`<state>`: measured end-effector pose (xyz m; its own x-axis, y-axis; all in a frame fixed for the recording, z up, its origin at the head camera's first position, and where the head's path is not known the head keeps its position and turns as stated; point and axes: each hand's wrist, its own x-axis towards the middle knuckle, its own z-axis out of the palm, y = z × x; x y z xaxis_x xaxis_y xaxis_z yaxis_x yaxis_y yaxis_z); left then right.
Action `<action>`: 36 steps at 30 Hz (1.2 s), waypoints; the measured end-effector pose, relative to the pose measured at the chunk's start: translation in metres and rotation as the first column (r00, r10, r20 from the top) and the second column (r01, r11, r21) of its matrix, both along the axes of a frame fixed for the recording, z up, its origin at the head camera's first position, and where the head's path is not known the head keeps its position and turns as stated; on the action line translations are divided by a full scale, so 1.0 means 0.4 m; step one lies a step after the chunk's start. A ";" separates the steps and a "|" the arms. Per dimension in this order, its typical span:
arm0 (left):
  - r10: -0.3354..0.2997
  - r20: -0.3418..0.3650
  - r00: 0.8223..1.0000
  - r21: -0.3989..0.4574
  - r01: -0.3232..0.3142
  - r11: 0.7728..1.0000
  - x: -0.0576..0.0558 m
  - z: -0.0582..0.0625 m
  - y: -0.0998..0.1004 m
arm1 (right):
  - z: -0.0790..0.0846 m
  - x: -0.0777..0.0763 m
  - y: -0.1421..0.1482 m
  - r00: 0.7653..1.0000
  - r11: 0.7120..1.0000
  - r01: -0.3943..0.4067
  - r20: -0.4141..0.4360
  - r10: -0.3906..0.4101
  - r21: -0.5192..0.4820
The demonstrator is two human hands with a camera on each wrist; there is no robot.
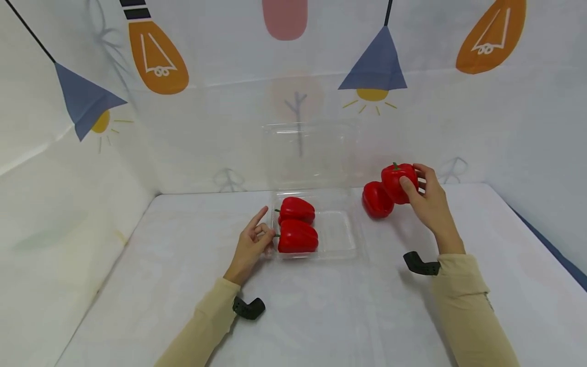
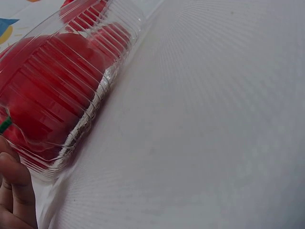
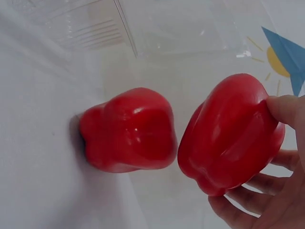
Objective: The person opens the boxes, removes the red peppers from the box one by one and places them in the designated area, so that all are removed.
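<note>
In the head view, my right hand holds a red bell pepper with a green stem, thumb in front and fingers behind. Another red bell pepper stands on the table just beside the held one. Two more peppers, an upper one and a lower one, lie on their sides in the left half of a clear plastic container, stems pointing left. At the container's left edge, my left hand grips the rim with bent fingers; its index finger extends away. The left fingertips are partly hidden.
The container's transparent lid stands raised at the back, in front of a printed cloth wall. A white-covered table lies beneath everything. Black wrist devices are on the left and right sleeves.
</note>
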<state>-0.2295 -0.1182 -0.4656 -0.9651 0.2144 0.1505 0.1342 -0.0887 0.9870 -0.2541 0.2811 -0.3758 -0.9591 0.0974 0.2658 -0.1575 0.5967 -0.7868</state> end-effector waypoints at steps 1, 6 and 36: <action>-0.002 -0.001 1.000 -0.004 0.002 1.000 -0.001 0.000 0.001 | -0.001 0.001 0.003 1.000 1.000 0.003 0.006 -0.003 -0.001; -0.008 -0.011 1.000 -0.025 0.007 1.000 -0.004 0.001 0.004 | -0.003 0.007 0.019 0.999 1.000 0.026 0.024 -0.026 -0.004; 0.005 -0.028 1.000 -0.024 -0.006 1.000 0.001 0.001 0.000 | -0.046 -0.007 0.063 0.979 0.990 0.131 0.168 -0.119 -0.060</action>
